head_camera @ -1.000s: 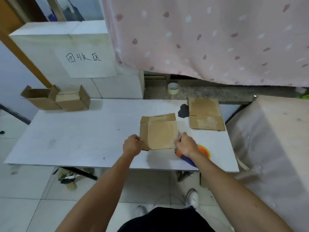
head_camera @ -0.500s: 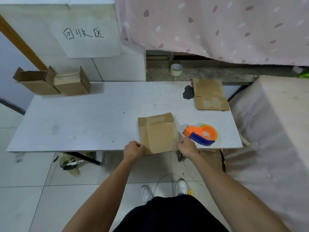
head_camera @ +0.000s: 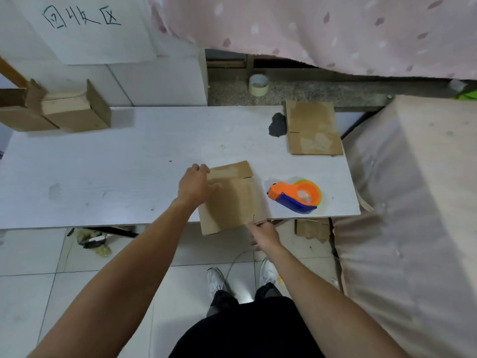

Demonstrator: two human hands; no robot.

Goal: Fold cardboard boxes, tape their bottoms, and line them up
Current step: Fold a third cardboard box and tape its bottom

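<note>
Tabletop with flat box, left hand now seemingly clasped at its far-left edge; right hand pinch-tight on near corner.

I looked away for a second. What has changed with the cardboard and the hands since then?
The flat cardboard slid toward the person and now overhangs the near edge of the table. The left hand moved from its near corner up to its far left edge. The right hand stays at the near right corner; tape dispenser unmoved.

Left hand grips flat box — right hand at corner.
</note>
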